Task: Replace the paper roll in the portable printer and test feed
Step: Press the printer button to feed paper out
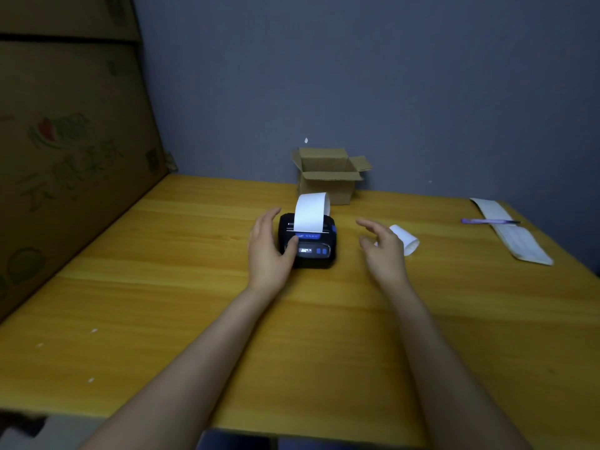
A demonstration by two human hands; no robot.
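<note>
A small black portable printer [316, 251] with blue buttons and a lit display sits in the middle of the yellow wooden table [194, 287]. A white paper strip [311, 211] curls up out of its top slot. My left hand [268, 251] grips the printer's left side, thumb resting on its front near the display. My right hand [383, 251] hovers to the right of the printer, fingers spread, holding nothing. A white paper roll [407, 238] lies on the table just behind my right hand.
A small open cardboard box [328, 177] stands behind the printer by the grey wall. A large cardboard box [71, 141] fills the left side. At the far right lie a long paper sheet [519, 241] and a purple pen [487, 221].
</note>
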